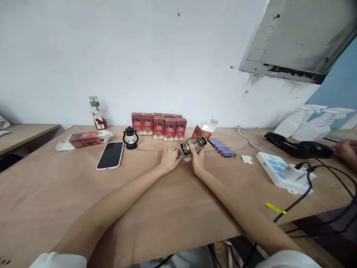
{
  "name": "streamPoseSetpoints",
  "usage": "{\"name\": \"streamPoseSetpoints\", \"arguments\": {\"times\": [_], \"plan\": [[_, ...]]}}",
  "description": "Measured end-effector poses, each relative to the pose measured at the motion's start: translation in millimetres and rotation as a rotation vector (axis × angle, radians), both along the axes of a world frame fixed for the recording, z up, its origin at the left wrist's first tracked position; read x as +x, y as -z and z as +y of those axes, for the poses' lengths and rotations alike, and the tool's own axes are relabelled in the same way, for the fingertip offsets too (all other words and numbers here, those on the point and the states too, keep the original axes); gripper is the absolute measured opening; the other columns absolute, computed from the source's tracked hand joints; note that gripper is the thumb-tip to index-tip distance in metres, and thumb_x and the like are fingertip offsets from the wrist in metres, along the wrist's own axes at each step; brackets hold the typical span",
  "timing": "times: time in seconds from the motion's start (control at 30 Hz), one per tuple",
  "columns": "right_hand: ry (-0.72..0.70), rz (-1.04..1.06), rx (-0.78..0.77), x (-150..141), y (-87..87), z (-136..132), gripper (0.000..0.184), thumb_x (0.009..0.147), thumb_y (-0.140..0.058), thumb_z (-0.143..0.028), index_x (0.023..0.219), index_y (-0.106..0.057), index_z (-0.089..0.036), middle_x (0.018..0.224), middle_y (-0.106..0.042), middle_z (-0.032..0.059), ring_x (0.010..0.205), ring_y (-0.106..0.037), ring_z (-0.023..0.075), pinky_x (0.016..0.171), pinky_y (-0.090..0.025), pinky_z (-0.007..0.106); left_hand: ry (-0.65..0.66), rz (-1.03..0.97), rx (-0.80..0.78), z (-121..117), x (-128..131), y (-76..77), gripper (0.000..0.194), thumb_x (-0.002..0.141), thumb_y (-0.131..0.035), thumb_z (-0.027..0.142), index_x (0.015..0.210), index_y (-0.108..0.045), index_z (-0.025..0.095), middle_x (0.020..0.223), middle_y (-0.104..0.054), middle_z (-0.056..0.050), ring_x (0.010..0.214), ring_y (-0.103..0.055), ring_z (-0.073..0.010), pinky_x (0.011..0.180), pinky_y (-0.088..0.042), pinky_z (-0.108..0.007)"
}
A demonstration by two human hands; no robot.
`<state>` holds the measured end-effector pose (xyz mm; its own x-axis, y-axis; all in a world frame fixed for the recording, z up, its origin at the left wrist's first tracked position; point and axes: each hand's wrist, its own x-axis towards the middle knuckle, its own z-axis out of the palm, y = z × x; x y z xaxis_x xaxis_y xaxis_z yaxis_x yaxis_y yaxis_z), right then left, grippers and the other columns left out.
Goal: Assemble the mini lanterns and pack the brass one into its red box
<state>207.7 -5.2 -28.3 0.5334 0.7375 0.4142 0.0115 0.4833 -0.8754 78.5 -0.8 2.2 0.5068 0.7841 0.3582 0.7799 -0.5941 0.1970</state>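
My right hand [198, 160] is wrapped round a small bronze-coloured lantern [193, 145] with a clear globe. The lantern lies tipped on its side, its round base turned to the left. Close to that base, my left hand [170, 159] rests low over the table with its fingers curled together; whatever they may hold is too small to make out. Small white bits [187, 159] lie on the tabletop between the two hands. Further left stands a black lantern [130, 138] of similar shape, upright.
Several red boxes [164, 128] stand by the wall. Opened red boxes [90, 138] lie at left and behind the bronze lantern. Nearby are a phone [110, 155], a bottle [98, 115], a purple pixelated item [222, 147] and a power strip [275, 173] with cables. Another person's hand [346, 150] shows far right.
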Motion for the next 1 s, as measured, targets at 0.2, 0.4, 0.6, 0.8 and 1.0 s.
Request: {"name": "streamPoseSetpoints", "arguments": {"times": [0.2, 0.4, 0.6, 0.8, 1.0], "plan": [[0.032, -0.221, 0.039, -10.3, -16.9, 13.4, 0.067, 0.065, -0.067, -0.044, 0.122, -0.042, -0.019, 0.120, -0.057, 0.0093, 0.109, -0.055, 0.0201, 0.095, -0.043, 0.036, 0.214, 0.118, 0.075, -5.0, 4.0, 4.7, 0.021, 0.080, -0.053, 0.022, 0.097, -0.062, 0.013, 0.108, -0.064, -0.011, 0.106, -0.056, -0.0235, 0.094, -0.040, -0.035], [-0.294, -0.636, -0.151, -61.6, -49.7, 42.0, 0.054, 0.052, -0.077, -0.025, 0.100, -0.053, -0.018, 0.098, -0.066, 0.0039, 0.089, -0.062, 0.0200, 0.084, -0.047, 0.037, 0.142, 0.131, 0.129, -15.6, -15.9, 10.5, 0.026, 0.079, -0.055, 0.029, 0.095, -0.062, 0.010, 0.100, -0.065, -0.015, 0.099, -0.058, -0.0264, 0.089, -0.045, -0.037], [-0.325, -0.928, -0.239, -110.2, -55.1, 60.7, 0.054, 0.053, -0.077, -0.021, 0.101, -0.054, -0.018, 0.103, -0.067, 0.0067, 0.095, -0.062, 0.0231, 0.083, -0.048, 0.037, 0.201, 0.210, 0.026, -29.0, -32.0, 7.6, 0.026, 0.082, -0.048, 0.030, 0.090, -0.063, 0.011, 0.096, -0.067, -0.015, 0.094, -0.061, -0.0276, 0.087, -0.046, -0.039], [-0.397, -1.004, -0.266, -133.3, -52.6, 75.1, 0.060, 0.055, -0.075, -0.018, 0.110, -0.051, -0.016, 0.112, -0.064, 0.0093, 0.103, -0.060, 0.0242, 0.085, -0.047, 0.036, 0.151, 0.112, -0.055, -29.0, -31.1, 5.1, 0.031, 0.079, -0.053, 0.029, 0.104, -0.060, 0.013, 0.112, -0.064, -0.014, 0.104, -0.058, -0.0299, 0.092, -0.044, -0.039], [-0.451, -1.159, -0.325, -126.2, -62.1, 62.5, 0.069, 0.059, -0.068, -0.010, 0.123, -0.042, -0.012, 0.109, -0.065, 0.0106, 0.098, -0.062, 0.0238, 0.079, -0.049, 0.032, 0.150, 0.116, -0.069, -31.3, -30.9, 1.8, 0.026, 0.080, -0.050, 0.028, 0.097, -0.061, 0.011, 0.106, -0.065, -0.016, 0.100, -0.059, -0.0305, 0.089, -0.045, -0.039]]}}
